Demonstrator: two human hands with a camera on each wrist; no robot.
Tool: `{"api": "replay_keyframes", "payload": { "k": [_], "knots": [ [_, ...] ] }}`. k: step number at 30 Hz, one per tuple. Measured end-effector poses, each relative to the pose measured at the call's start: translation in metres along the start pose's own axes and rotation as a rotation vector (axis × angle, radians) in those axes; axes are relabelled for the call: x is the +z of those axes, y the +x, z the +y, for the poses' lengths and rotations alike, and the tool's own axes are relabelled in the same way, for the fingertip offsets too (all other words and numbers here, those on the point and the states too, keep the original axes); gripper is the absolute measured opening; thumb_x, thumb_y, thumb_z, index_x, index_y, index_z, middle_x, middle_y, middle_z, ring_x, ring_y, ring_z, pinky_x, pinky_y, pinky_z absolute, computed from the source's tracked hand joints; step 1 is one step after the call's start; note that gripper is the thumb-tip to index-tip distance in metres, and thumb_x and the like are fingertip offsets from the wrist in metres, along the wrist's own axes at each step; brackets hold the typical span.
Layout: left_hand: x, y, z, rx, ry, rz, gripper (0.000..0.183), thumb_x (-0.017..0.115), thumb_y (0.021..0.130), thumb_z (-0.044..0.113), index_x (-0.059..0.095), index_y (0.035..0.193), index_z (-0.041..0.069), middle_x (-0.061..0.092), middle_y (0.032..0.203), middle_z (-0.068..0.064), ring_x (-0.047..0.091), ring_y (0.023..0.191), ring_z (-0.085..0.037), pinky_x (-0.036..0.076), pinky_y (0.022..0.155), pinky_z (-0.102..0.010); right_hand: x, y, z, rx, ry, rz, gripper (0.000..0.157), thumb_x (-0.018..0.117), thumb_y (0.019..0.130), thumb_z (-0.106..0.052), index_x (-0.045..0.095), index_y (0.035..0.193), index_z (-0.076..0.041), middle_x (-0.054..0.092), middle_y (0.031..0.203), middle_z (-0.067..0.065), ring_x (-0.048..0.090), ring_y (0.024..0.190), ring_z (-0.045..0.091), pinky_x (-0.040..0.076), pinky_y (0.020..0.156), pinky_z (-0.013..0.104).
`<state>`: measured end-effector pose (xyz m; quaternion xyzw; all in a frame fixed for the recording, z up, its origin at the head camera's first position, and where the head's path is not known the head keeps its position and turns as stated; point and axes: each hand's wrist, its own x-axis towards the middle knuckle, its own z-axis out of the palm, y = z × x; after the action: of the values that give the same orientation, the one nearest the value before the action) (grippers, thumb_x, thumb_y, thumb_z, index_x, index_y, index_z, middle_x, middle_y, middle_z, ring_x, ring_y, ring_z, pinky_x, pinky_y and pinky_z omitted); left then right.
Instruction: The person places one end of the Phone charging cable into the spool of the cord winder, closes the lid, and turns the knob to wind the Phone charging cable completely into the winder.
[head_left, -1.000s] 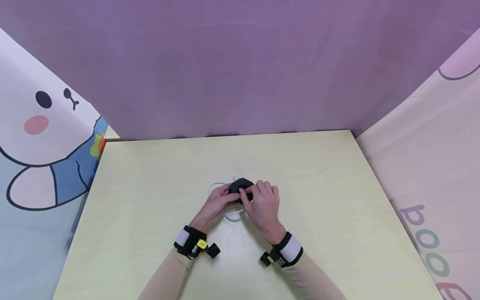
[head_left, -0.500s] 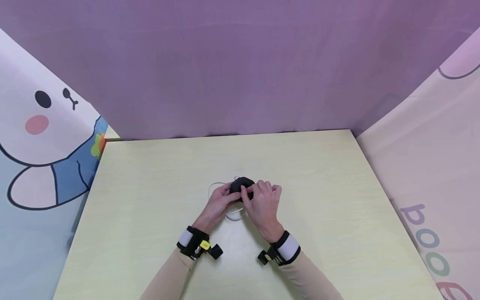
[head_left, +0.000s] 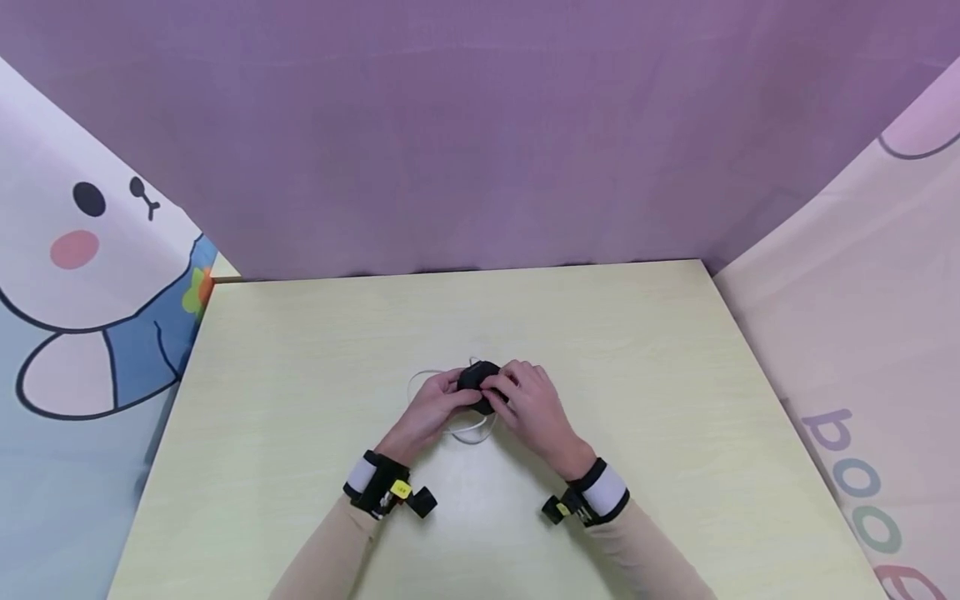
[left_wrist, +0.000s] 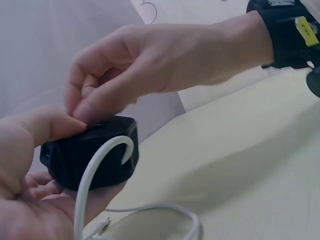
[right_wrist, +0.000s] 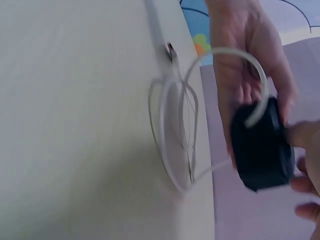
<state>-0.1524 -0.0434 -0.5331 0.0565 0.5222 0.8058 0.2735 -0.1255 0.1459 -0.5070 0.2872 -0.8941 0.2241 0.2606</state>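
A black block-shaped case [head_left: 471,377] with a white cable [left_wrist: 89,180] coming out of one side is held up over the table. My left hand [head_left: 431,410] grips it, fingers underneath and thumb on its top edge in the left wrist view. My right hand [head_left: 538,410] has curled fingers, and its thumb and forefinger pinch at the case's top, right beside the left thumb. Those right fingertips cover part of the top face. In the right wrist view the case [right_wrist: 260,150] is blurred, its cable arching out of the near side.
Below the hands, loose cable loops [right_wrist: 164,125] lie on the pale wooden table [head_left: 315,333], with a small metal-tipped plug [right_wrist: 171,50] near them. A purple curtain [head_left: 465,142] stands behind the table's far edge, and printed cloths hang at both sides.
The right wrist has swung outward to the right and the right fingers have shifted on the case. The case has turned and dropped slightly leftward, while the left hand keeps its grip.
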Motion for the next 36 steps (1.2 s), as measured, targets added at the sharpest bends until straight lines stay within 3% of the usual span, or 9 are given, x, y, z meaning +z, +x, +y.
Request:
{"api": "replay_keyframes", "payload": {
  "k": [7, 15, 19, 24, 36],
  "knots": [
    [-0.005, -0.003, 0.002, -0.017, 0.103, -0.056, 0.056, 0.061, 0.091, -0.002, 0.039, 0.141, -0.013, 0.051, 0.137, -0.031, 0.060, 0.118, -0.024, 0.050, 0.097, -0.031, -0.018, 0.003, 0.014, -0.166, 0.012, -0.200, 0.019, 0.075, 0.087, -0.014, 0.074, 0.105, -0.020, 0.058, 0.100, 0.000, 0.055, 0.087, 0.018, 0.044, 0.074, 0.031],
    [-0.008, -0.005, 0.005, -0.041, 0.291, -0.124, 0.052, 0.066, 0.089, 0.003, 0.050, 0.137, -0.006, 0.062, 0.128, -0.021, 0.061, 0.115, -0.024, 0.050, 0.097, -0.029, -0.029, 0.006, 0.020, -0.296, -0.059, -0.306, 0.027, 0.076, 0.084, -0.018, 0.073, 0.110, -0.027, 0.060, 0.109, -0.001, 0.057, 0.095, 0.017, 0.045, 0.079, 0.031],
    [-0.008, -0.005, 0.007, -0.056, 0.316, -0.177, 0.050, 0.065, 0.089, 0.002, 0.051, 0.137, -0.003, 0.064, 0.125, -0.020, 0.063, 0.114, -0.026, 0.051, 0.096, -0.032, -0.033, 0.009, 0.020, -0.362, -0.100, -0.331, 0.030, 0.079, 0.080, -0.015, 0.074, 0.108, -0.026, 0.058, 0.111, -0.001, 0.056, 0.093, 0.017, 0.046, 0.080, 0.031],
    [-0.007, -0.005, 0.009, -0.067, 0.365, -0.217, 0.048, 0.067, 0.090, 0.004, 0.053, 0.136, 0.001, 0.066, 0.123, -0.016, 0.065, 0.112, -0.024, 0.053, 0.093, -0.031, -0.036, 0.013, 0.019, -0.417, -0.133, -0.339, 0.021, 0.077, 0.083, -0.016, 0.073, 0.101, -0.025, 0.056, 0.108, -0.003, 0.052, 0.092, 0.016, 0.046, 0.082, 0.031],
    [-0.005, -0.007, 0.009, -0.053, 0.384, -0.231, 0.050, 0.068, 0.090, 0.003, 0.052, 0.137, 0.000, 0.064, 0.125, -0.017, 0.065, 0.111, -0.024, 0.054, 0.091, -0.032, -0.039, 0.012, 0.017, -0.466, -0.228, -0.345, 0.016, 0.074, 0.085, -0.019, 0.071, 0.099, -0.026, 0.053, 0.096, -0.004, 0.050, 0.087, 0.016, 0.044, 0.080, 0.031]
  ]
}}
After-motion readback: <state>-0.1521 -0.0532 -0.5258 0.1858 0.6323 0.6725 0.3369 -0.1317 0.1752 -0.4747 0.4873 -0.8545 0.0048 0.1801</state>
